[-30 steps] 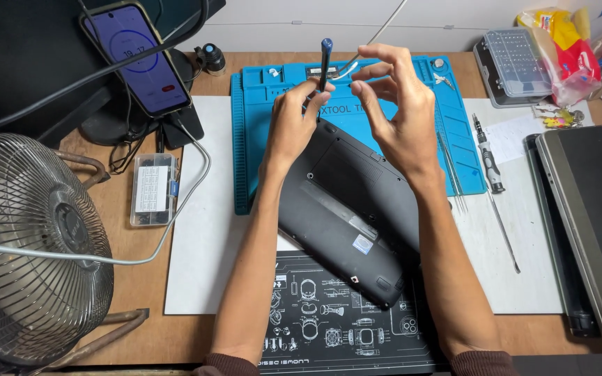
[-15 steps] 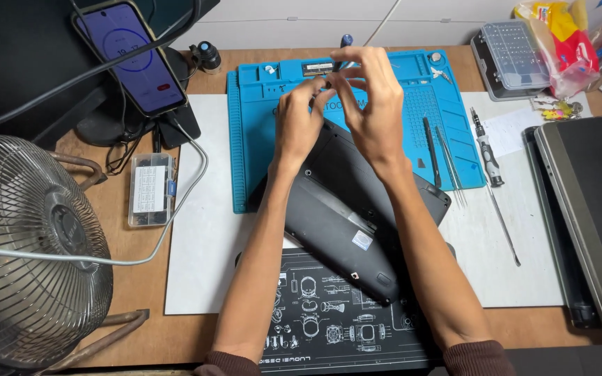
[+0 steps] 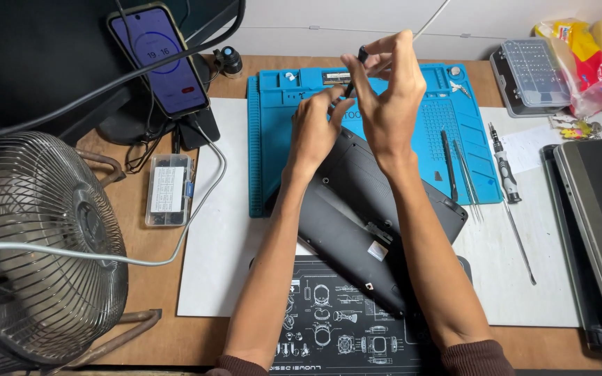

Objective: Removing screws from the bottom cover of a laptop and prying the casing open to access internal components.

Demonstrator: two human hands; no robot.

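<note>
My right hand (image 3: 388,90) pinches the screwdriver (image 3: 354,69) by its top, tip down over the laptop's (image 3: 377,209) far corner on the blue mat (image 3: 273,139); my left hand (image 3: 315,129) closes on the shaft, steadying it.

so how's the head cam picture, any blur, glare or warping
Head view: lighting is even and soft, with only faint shadows under the forearms. The phone screen glows but is not blown out. The left hand and right hand look sharp, as does the screwdriver they hold. The fan at the left edge bulges, a wide-lens stretch.
</note>
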